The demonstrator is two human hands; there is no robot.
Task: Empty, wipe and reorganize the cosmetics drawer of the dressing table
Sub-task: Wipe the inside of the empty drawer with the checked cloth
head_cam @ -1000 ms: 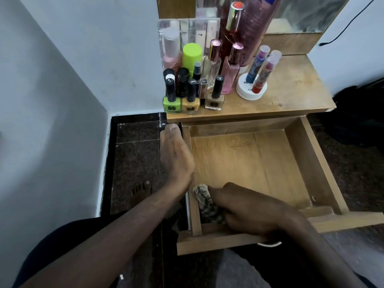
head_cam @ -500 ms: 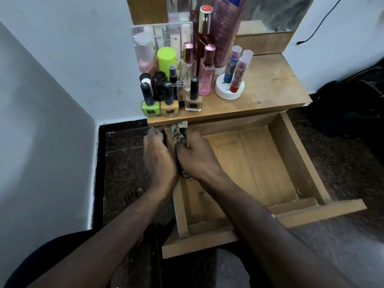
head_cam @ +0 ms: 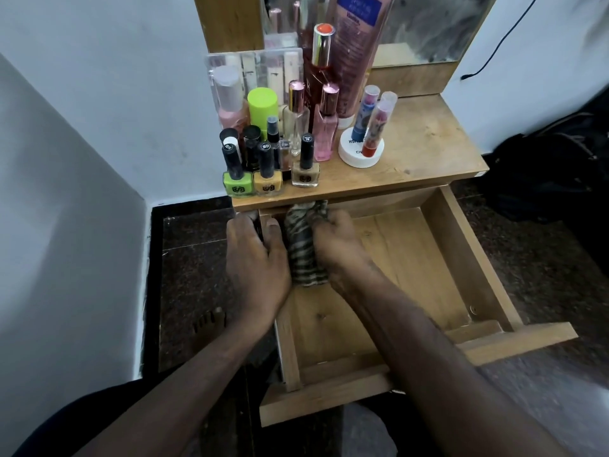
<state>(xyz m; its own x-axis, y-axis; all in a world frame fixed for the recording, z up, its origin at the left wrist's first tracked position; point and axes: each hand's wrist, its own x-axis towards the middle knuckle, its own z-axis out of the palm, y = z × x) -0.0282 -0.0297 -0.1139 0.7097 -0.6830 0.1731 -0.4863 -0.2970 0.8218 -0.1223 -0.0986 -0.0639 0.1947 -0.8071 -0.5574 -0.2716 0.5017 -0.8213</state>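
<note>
The wooden drawer [head_cam: 458, 258] of the dressing table stands pulled out with nothing but the cloth in it. A striped grey-brown cloth [head_cam: 304, 249] lies bunched against the drawer's left inner wall near the back corner. My right hand [head_cam: 342, 252] grips the cloth and presses it against that wall. My left hand [head_cam: 255, 258] clasps the top of the left drawer wall, thumb inside and fingers outside. The cosmetics stand on the tabletop [head_cam: 421, 146]: nail polish bottles [head_cam: 268, 174], perfume bottles [head_cam: 324, 123], two lip balm tubes on a white jar [head_cam: 361, 151].
A mirror [head_cam: 428, 24] rises behind the tabletop, with a tall lotion tube [head_cam: 359, 51] and a clear organizer [head_cam: 260, 74] in front of it. A white wall lies to the left, dark stone floor [head_cam: 194, 278] below, a black bag [head_cam: 553, 173] at the right.
My right hand has carried the cloth from the drawer's front left corner along the left wall to its back corner. My left hand has curled over the wall's top edge.
</note>
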